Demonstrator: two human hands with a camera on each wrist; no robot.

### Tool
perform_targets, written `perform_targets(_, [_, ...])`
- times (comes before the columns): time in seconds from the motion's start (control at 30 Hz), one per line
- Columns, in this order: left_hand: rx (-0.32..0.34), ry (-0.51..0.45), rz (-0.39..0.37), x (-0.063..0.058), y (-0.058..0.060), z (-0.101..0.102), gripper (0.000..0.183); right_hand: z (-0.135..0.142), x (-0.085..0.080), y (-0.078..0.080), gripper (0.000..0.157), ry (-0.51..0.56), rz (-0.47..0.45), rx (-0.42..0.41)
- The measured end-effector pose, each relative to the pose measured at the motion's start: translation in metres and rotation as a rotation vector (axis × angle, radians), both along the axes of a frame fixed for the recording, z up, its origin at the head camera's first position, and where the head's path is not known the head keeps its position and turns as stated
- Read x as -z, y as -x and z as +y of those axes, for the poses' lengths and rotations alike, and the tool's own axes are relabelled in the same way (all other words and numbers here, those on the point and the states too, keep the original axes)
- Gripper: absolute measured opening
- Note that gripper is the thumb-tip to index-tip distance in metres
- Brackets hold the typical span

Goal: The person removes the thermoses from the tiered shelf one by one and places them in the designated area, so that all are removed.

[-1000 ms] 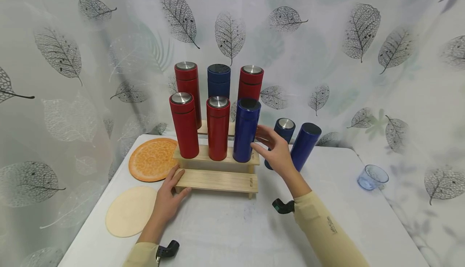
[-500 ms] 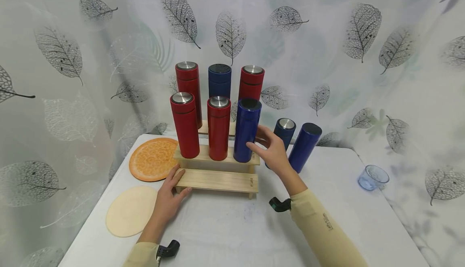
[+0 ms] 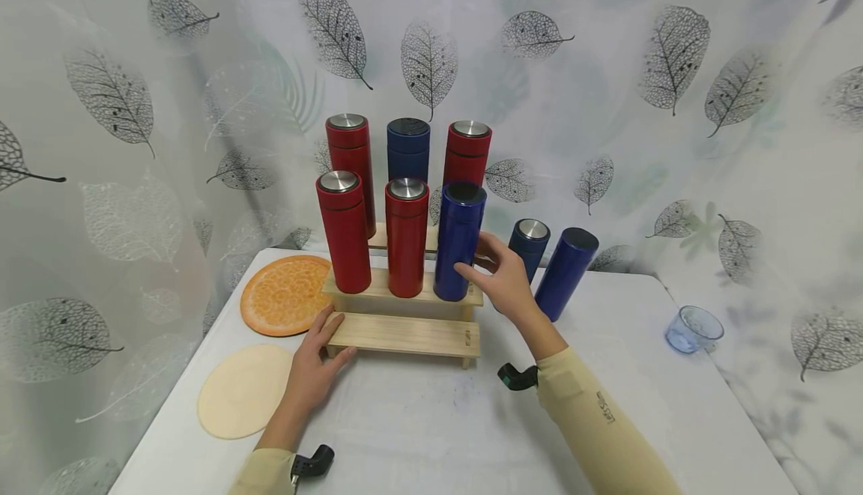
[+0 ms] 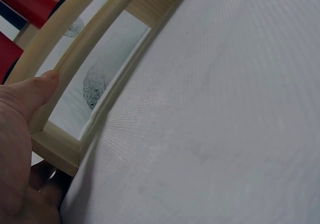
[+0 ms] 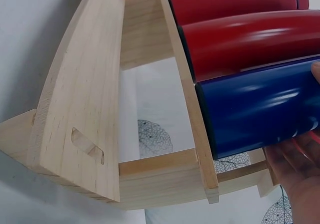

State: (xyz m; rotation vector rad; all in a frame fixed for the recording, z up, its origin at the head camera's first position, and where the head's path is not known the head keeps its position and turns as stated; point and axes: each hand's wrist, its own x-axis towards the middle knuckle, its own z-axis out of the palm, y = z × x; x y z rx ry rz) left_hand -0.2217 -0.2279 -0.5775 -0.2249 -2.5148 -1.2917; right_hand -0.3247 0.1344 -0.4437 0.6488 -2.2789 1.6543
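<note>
My right hand [image 3: 510, 283] holds the blue thermos [image 3: 455, 244], which stands at the right end of the middle step of a wooden tiered rack [image 3: 404, 332]. The thumb is on its front and the fingers reach behind it; part of them is hidden. Two red thermoses, one of them nearest the blue thermos [image 3: 405, 248], stand beside it on that step. My left hand [image 3: 312, 366] grips the left end of the lowest step, and in the left wrist view the thumb [image 4: 37, 91] lies along the wood.
On the back step stand a dark blue thermos [image 3: 408, 150] and two red ones. Right of the rack are a dark blue thermos [image 3: 533, 237] and a tilted blue one [image 3: 565, 274]. A glass cup [image 3: 693, 330], an orange disc [image 3: 285, 296] and a pale disc [image 3: 244, 392] lie farther out.
My right hand has moved slightly left, and its thumb has come onto the front of the blue thermos. The left hand has stayed on the rack.
</note>
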Motion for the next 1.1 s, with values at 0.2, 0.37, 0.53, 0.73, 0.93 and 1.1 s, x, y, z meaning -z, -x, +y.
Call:
perform_targets(0.2, [0.000, 0.000, 0.000, 0.0002, -0.0001, 0.0000, 0.071, 0.0005, 0.0005, 0.0014, 0.062, 0.000, -0.003, -0.004])
perform_targets(0.37, [0.000, 0.003, -0.003, 0.0002, -0.0005, -0.0005, 0.071, 0.0004, -0.0002, 0.0014, 0.062, -0.002, -0.004, 0.001])
perform_targets(0.53, [0.004, -0.003, -0.001, 0.0000, -0.0004, -0.0003, 0.071, 0.0003, -0.0015, 0.0006, 0.062, 0.014, 0.000, 0.000])
perform_targets(0.73, [0.005, -0.004, -0.002, -0.0008, -0.0004, 0.0002, 0.070, 0.0011, -0.0018, 0.0007, 0.061, 0.028, 0.003, -0.002])
perform_targets(0.93, [0.003, -0.003, -0.003, -0.0008, -0.0002, 0.0004, 0.070, 0.0020, -0.0021, -0.0003, 0.061, 0.031, 0.000, 0.005])
perform_targets(1.1, [0.001, -0.004, -0.008, -0.0002, -0.0004, 0.0004, 0.070, 0.0028, -0.0028, -0.0025, 0.062, 0.031, 0.009, 0.024])
